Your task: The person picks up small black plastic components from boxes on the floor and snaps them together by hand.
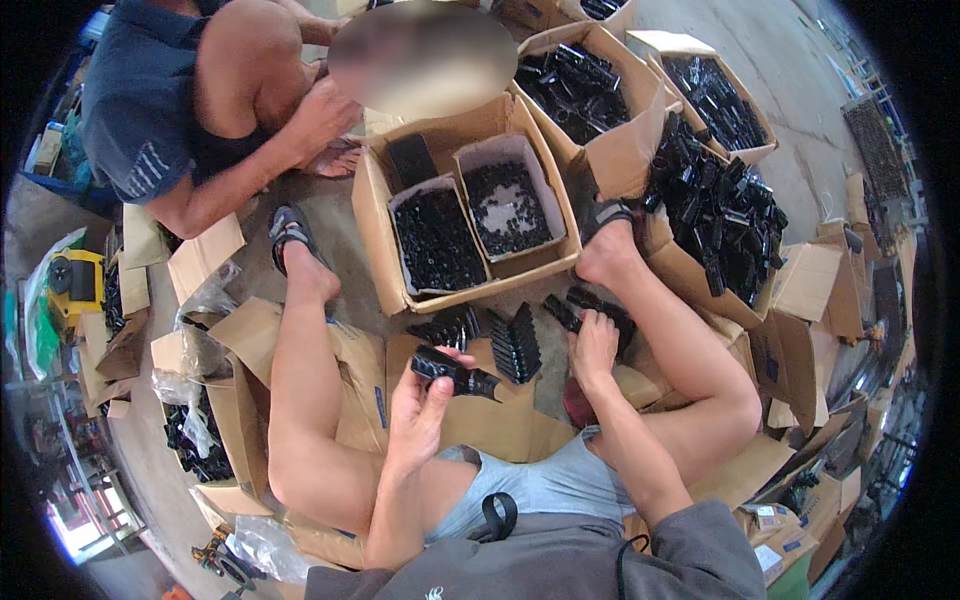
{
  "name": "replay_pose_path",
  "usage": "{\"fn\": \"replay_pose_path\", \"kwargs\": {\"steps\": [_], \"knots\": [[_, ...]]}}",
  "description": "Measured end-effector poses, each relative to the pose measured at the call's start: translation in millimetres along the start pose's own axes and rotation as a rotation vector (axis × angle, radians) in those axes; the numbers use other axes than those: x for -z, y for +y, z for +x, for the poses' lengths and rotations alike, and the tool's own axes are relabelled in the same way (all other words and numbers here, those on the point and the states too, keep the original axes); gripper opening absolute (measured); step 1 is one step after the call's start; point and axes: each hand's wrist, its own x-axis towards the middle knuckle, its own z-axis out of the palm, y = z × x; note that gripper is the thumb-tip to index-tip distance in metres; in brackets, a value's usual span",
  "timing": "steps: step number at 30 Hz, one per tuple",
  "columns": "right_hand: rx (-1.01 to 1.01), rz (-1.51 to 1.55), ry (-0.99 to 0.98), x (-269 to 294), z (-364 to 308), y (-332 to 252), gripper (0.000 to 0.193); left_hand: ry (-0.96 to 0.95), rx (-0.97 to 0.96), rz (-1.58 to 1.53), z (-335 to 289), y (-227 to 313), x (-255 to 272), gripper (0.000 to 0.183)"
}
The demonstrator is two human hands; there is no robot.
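My left hand (418, 412) grips a glossy black plastic part (448, 371), a long blocky piece lifted over the cardboard between my legs. My right hand (595, 347) is lower down by my right shin. Its fingers are curled together on a black plastic part (562, 313), and the fingertips are partly hidden. A stack of black ribbed parts (514, 343) stands between the two hands. Beyond my left hand lie more black parts (446, 326) in a row. Flattened cardboard (520, 425) lies beneath them.
An open cardboard box (400, 299) ahead holds two trays of small black pieces. Boxes heaped with black parts (722, 212) stand at the right and far right. Another person (160, 110) crouches at the far left. At the left are a yellow case (76, 280) and an opened box (236, 410).
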Motion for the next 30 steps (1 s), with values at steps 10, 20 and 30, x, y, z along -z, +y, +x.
{"fn": "replay_pose_path", "kwargs": {"steps": [10, 20, 30], "knots": [[-0.055, 0.034, 0.055, 10.4, -0.2, -2.6, 0.044, 0.022, -0.143, 0.15, 2.1, 10.3, -5.2, 0.039], [0.095, 0.038, -0.07, 5.4, -13.3, 2.3, 0.028, 0.01, -0.077, 0.068, 8.6, 12.1, -7.1, 0.045], [0.47, 0.91, -0.21, 157.8, -56.6, -115.2, 0.054, 0.052, 0.074, -0.083, 1.2, 3.7, -7.8, 0.039]]}}
